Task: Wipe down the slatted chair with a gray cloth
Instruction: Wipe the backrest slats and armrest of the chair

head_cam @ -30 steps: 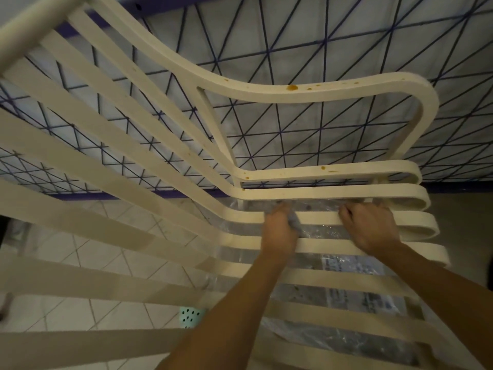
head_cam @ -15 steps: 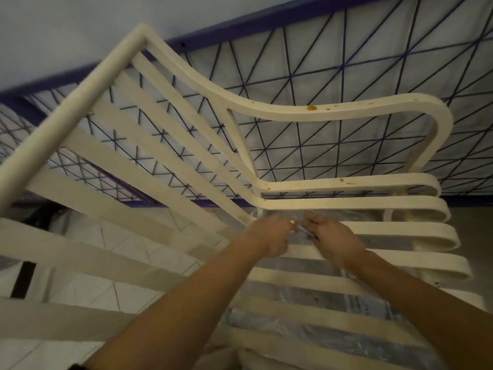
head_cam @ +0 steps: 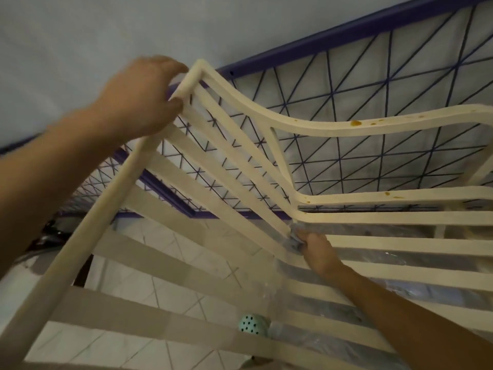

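Gray cloth (head_cam: 294, 240) bunched under right hand (head_cam: 318, 251) fingertips (against chair slat (head_cam: 269, 206))

The left hand (head_cam: 138, 102) is raised high at upper left, back of the hand toward the camera, fingers curled over and thumb tucked beneath so that it clasps the top corner of the cream slatted chair (head_cam: 106, 209), its bare forearm running down to the left edge. The right hand (head_cam: 318, 252) reaches forward and low from lower right, arm nearly straight, fingers pinched tight on a crumpled gray cloth (head_cam: 294, 240)
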Tool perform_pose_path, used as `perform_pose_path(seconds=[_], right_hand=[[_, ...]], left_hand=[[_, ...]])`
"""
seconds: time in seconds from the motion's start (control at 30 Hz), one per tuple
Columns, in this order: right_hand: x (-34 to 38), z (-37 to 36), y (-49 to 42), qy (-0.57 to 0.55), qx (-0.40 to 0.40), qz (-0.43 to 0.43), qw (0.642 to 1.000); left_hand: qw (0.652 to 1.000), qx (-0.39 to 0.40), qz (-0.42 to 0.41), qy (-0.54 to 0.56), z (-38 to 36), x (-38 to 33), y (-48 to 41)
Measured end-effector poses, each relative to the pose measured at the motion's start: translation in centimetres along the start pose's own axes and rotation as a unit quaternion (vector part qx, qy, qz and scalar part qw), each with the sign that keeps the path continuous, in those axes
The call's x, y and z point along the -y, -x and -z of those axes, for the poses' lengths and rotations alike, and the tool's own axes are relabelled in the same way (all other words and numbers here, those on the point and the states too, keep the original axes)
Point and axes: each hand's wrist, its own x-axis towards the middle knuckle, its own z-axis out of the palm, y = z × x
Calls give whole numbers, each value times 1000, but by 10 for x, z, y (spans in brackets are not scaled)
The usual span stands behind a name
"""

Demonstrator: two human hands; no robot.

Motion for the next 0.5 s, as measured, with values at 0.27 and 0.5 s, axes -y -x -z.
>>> perform_pose_path(seconds=[0.27,0.5], right_hand=[[65,-1,0,-327,-95,-86,936],[128,5,4,-435,-149,-37,887]], left_hand=[[974,27,131,186,-42,11,16],[933,26,191,303,-37,14,14]])
